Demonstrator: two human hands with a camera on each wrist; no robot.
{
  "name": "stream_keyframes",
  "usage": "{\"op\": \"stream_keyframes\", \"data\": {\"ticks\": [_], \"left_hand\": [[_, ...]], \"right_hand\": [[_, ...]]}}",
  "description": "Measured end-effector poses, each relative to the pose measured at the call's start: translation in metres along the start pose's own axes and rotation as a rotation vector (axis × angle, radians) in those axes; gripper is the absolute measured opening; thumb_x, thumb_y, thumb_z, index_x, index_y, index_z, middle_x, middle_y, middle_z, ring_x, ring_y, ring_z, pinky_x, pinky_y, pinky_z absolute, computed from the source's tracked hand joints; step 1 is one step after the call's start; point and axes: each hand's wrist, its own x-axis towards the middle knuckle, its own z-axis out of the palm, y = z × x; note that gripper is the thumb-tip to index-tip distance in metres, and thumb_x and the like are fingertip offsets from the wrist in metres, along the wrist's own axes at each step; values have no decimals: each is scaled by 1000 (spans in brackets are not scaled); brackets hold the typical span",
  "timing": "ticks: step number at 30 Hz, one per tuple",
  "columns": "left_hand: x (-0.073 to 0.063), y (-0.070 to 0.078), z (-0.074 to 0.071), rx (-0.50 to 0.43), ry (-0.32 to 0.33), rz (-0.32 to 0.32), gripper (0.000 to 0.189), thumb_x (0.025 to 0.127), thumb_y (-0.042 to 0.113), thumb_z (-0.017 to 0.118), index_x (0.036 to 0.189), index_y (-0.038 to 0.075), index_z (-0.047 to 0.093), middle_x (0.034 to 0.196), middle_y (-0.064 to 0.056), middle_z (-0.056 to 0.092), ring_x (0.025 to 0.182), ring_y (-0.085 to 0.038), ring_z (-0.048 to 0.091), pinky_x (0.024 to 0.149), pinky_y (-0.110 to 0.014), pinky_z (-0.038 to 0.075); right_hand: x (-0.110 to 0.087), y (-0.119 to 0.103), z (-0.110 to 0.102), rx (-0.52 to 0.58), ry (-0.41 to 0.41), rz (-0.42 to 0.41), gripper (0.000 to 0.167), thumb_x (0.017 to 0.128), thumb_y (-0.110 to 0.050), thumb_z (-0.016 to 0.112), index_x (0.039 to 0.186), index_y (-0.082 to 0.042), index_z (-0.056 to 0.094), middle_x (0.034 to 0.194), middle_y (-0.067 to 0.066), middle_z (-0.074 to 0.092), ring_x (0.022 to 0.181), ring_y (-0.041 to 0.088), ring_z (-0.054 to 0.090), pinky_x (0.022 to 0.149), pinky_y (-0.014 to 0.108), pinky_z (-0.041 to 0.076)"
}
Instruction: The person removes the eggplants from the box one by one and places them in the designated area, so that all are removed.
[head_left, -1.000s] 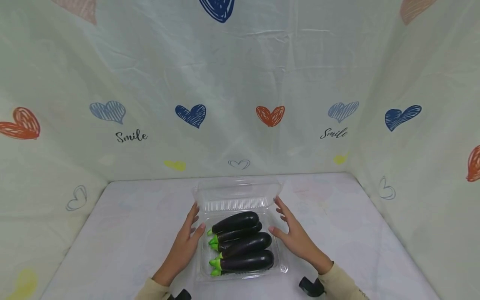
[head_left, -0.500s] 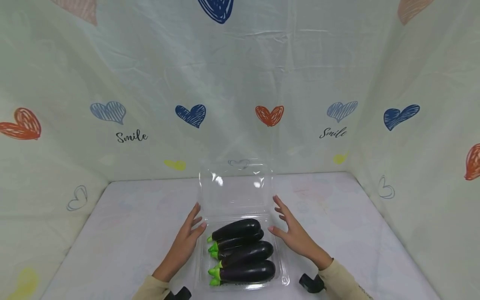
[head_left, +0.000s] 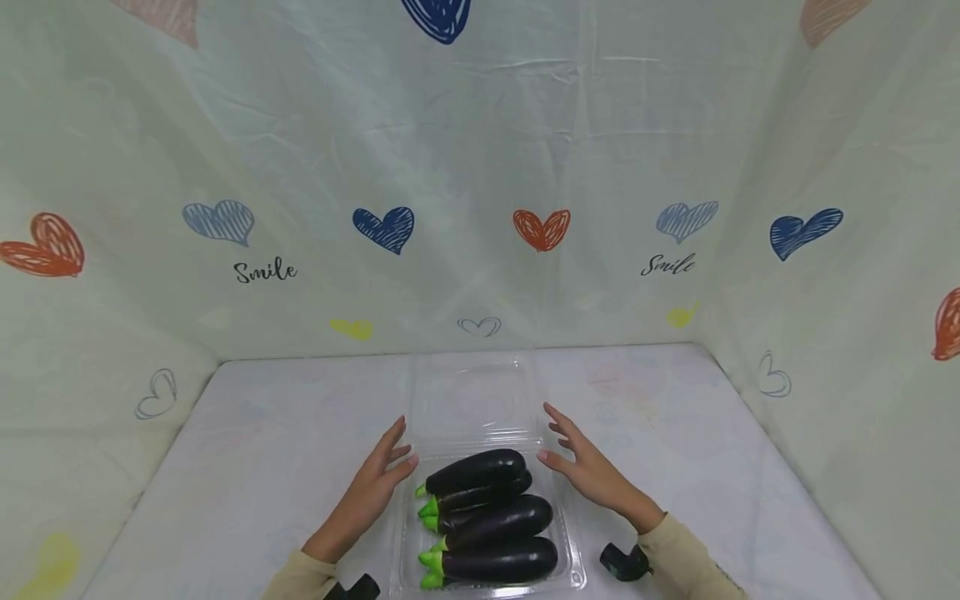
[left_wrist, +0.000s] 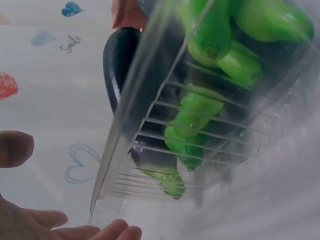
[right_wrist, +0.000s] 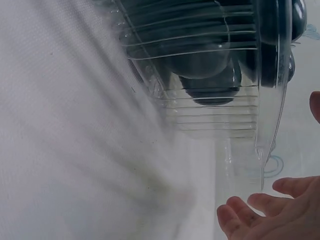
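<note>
A clear plastic clamshell box (head_left: 576,575) stands before me, its hinged lid (head_left: 472,400) leaning back on the far side. Several glossy dark eggplants (head_left: 498,560) with green caps lie stacked in its base, caps to the left. My left hand (head_left: 363,492) is by the box's left side near the hinge, thumb and fingers spread. Mirroring it, my right hand (head_left: 600,475) is at the right side with fingers extended. Neither hand grips anything. Both wrist views show the ribbed side walls, with green eggplant caps (left_wrist: 195,112) on the left and rounded ends (right_wrist: 207,85) on the right.
A white cloth with faint prints covers the table (head_left: 247,467). Behind it hangs a pale curtain (head_left: 480,142) with hearts and "Smile" lettering, continuing along both sides. Black wrist-worn devices (head_left: 624,562) sit by the sleeves.
The lid has swung up and back, away from me, and now lies lower. The box with the eggplants has shifted slightly toward me. Both hands have barely moved.
</note>
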Motion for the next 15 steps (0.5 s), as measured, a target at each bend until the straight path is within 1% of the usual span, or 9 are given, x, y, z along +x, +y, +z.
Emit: {"op": "stream_keyframes", "data": {"ticks": [3,7,9,11,13,15], "left_hand": [[0,-3,0,-8,-18,-17,73,108,24,56,167,0,19,170,-29,22,148,-48,42,116,-68,38],[-1,-6,0,-14,-40,-49,74,108,25,56,166,-1,18,169,-30,23,147,-48,43,117,-68,38],[-3,-6,0,-11,-36,-70,73,108,25,57,166,-1,20,167,-30,29,144,-47,47,115,-67,40],[-5,-7,0,-2,-20,-95,71,107,24,59,164,-2,26,162,-29,39,139,-44,53,112,-64,45],[-8,-8,0,3,-1,-121,67,105,23,60,161,-3,32,152,-27,51,130,-39,60,105,-58,53],[-11,-9,1,-2,13,-146,63,104,20,62,156,-5,37,140,-24,59,117,-33,66,94,-50,59]], "right_hand": [[0,1,0,-1,-21,14,73,107,-25,61,167,-6,24,166,31,30,146,57,40,114,73,38],[0,5,0,-9,-50,10,71,108,-24,59,167,-4,24,167,31,29,147,56,39,116,71,36],[0,6,0,-14,-67,9,71,109,-25,58,167,-4,23,167,31,27,148,55,38,117,71,35],[-1,7,-1,-25,-78,7,72,109,-28,57,167,-4,22,168,31,26,149,55,36,117,71,34],[-3,7,-1,-43,-80,4,73,110,-31,57,167,-4,21,168,31,25,151,54,33,119,70,32],[-5,6,-2,-80,-74,-15,73,110,-33,57,167,-3,22,169,30,24,153,53,29,121,70,30]]}}
